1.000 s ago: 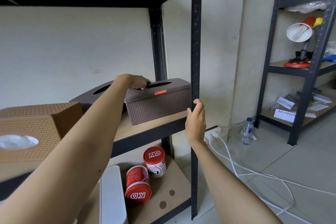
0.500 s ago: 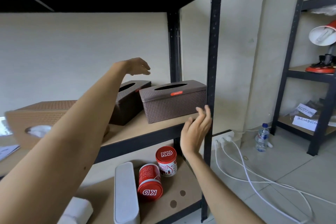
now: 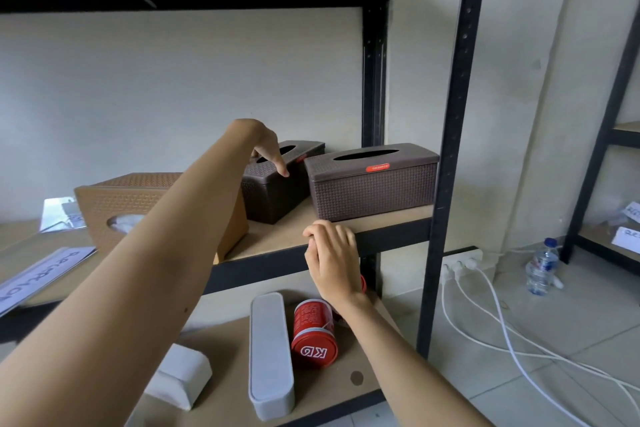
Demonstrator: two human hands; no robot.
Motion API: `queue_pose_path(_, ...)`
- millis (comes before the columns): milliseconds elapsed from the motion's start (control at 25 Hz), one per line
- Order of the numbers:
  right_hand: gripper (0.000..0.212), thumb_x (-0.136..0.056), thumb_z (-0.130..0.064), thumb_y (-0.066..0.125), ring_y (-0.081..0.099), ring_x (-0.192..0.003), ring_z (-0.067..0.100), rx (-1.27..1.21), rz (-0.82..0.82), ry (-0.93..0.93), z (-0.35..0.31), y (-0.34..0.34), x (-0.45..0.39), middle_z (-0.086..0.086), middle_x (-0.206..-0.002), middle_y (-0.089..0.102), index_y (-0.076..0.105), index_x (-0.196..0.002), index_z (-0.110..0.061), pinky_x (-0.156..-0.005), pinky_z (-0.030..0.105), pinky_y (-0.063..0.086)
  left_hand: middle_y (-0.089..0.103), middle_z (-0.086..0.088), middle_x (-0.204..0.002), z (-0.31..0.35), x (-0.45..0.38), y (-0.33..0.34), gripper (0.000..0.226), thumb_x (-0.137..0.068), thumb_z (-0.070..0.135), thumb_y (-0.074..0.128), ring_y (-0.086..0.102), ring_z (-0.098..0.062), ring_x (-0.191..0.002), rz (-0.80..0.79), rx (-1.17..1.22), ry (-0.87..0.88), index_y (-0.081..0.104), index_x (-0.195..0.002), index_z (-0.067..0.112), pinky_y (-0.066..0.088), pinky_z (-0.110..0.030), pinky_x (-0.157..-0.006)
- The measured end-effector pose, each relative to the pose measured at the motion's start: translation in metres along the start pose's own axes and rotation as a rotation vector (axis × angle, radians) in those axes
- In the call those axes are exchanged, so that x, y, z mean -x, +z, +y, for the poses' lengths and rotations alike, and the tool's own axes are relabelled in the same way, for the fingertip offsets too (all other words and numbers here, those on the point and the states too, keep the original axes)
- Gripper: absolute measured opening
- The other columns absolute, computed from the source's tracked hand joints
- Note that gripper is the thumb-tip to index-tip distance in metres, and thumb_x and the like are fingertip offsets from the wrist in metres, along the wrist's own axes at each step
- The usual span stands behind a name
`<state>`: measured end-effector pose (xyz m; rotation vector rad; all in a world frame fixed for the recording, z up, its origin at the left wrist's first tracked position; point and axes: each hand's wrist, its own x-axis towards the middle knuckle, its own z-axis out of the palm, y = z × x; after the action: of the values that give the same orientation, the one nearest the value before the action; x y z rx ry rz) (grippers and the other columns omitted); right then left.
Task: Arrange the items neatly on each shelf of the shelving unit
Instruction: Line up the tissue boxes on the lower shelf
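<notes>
Now the action sits on the middle shelf point(image 3: 277, 243) of the shelving unit point(image 3: 453, 149). At its right end, against the front post, a dark brown tissue box point(image 3: 372, 180) stands square to the shelf edge. Just to its left a second dark box point(image 3: 277, 184) lies angled, one corner pointing forward, and left of that a tan tissue box point(image 3: 159, 211) is tipped on its side. The left hand point(image 3: 266, 146) reaches over the angled box, fingers loosely bent, one fingertip touching its top; it grips nothing. The right hand point(image 3: 330, 253) rests on the shelf's front edge below the square box, fingers curled over the lip. Judging by this, the step is lining up the second box. The next move calls for a proper hold on it and a turn until it sits parallel with its neighbour.
</notes>
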<state>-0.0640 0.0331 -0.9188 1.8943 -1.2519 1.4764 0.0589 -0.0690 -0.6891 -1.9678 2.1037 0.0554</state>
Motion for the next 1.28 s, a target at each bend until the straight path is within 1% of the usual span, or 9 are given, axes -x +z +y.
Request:
queue_pose_path(160,0.012,-0.086,-0.014,0.043,0.054,-0.074,0.019,0.014,0.037,0.04,-0.004,0.005,0.004,0.001,-0.088,0.061,0.055,-0.089,-0.015,-0.083,0.029,0.037,0.044,-0.021,-0.139,0.007,0.0,-0.009,0.089,-0.072,0.046,0.077,0.052,-0.037,-0.118,-0.067,-0.019,-0.01,0.035,-0.145,0.016,0.049,-0.047,-0.095)
queue_pose_path(360,0.01,-0.085,-0.014,0.043,0.056,-0.073,0.019,0.031,0.054,0.014,-0.001,0.009,0.004,0.001,-0.091,0.063,0.047,-0.093,-0.019,-0.084,0.028,0.036,0.04,-0.014,-0.144,-0.003,-0.01,-0.009,0.085,-0.07,0.035,0.08,0.048,-0.035,-0.123,-0.09,-0.069,-0.027,0.039,-0.142,0.017,0.051,-0.048,-0.093)
queue_pose_path(480,0.011,-0.083,-0.015,0.043,0.055,-0.074,0.018,0.031,0.07,0.019,-0.001,0.013,0.004,0.001,-0.092,0.064,0.046,-0.093,-0.019,-0.085,0.029,0.036,0.039,-0.007,-0.13,-0.006,-0.011,-0.009,0.07,-0.081,0.027,0.073,0.057,-0.028,-0.095,-0.058,-0.144,-0.011,0.039,-0.141,0.013,0.05,-0.033,-0.08)
queue_pose_path(520,0.011,-0.083,-0.015,0.043,0.054,-0.075,0.017,0.032,0.073,0.02,-0.001,0.013,0.005,0.001,-0.093,0.065,0.046,-0.093,-0.02,-0.085,0.029,0.036,0.038,-0.008,-0.131,-0.006,-0.011,-0.009,0.068,-0.084,0.025,0.07,0.057,-0.029,-0.096,-0.041,-0.173,-0.007,0.038,-0.142,0.012,0.048,-0.032,-0.078)
queue_pose_path(600,0.012,-0.082,-0.015,0.043,0.05,-0.076,0.016,0.037,0.082,0.019,0.0,0.015,0.004,0.001,-0.094,0.065,0.046,-0.094,-0.02,-0.084,0.029,0.036,0.031,-0.01,-0.147,-0.006,-0.015,-0.009,0.068,-0.085,0.02,0.069,0.047,-0.034,-0.122,-0.023,-0.228,0.01,0.035,-0.143,0.013,0.048,-0.035,-0.083)
queue_pose_path(680,0.013,-0.082,-0.015,0.043,0.045,-0.078,0.014,0.041,0.09,0.016,0.0,0.016,0.004,0.001,-0.093,0.066,0.045,-0.094,-0.02,-0.083,0.029,0.036,0.026,-0.009,-0.152,-0.007,-0.017,-0.008,0.07,-0.083,0.014,0.071,0.04,-0.035,-0.13,-0.017,-0.247,0.016,0.036,-0.143,0.015,0.048,-0.038,-0.088)
queue_pose_path(1000,0.014,-0.08,-0.016,0.042,0.041,-0.079,0.014,0.05,0.097,-0.001,0.002,0.02,0.004,0.002,-0.094,0.067,0.045,-0.093,-0.019,-0.079,0.029,0.034,0.028,-0.007,-0.15,-0.014,-0.025,-0.008,0.069,-0.08,0.007,0.072,0.048,-0.029,-0.105,-0.001,-0.232,0.033,0.038,-0.139,0.016,0.048,-0.029,-0.074)
queue_pose_path(1120,0.014,-0.08,-0.016,0.042,0.041,-0.079,0.015,0.056,0.107,-0.014,0.002,0.02,0.003,0.002,-0.093,0.067,0.045,-0.093,-0.019,-0.078,0.029,0.034,0.03,-0.01,-0.147,-0.017,-0.026,-0.006,0.066,-0.083,0.01,0.07,0.048,-0.026,-0.101,0.027,-0.273,0.019,0.036,-0.14,0.018,0.047,-0.03,-0.077)
queue_pose_path(1280,0.014,-0.08,-0.017,0.042,0.042,-0.081,0.014,0.065,0.129,-0.034,0.003,0.021,0.003,0.003,-0.092,0.068,0.045,-0.094,-0.019,-0.079,0.029,0.034,0.035,-0.012,-0.142,-0.021,-0.033,-0.003,0.066,-0.084,0.01,0.068,0.049,-0.031,-0.12,0.039,-0.287,0.013,0.035,-0.14,0.018,0.046,-0.036,-0.095)
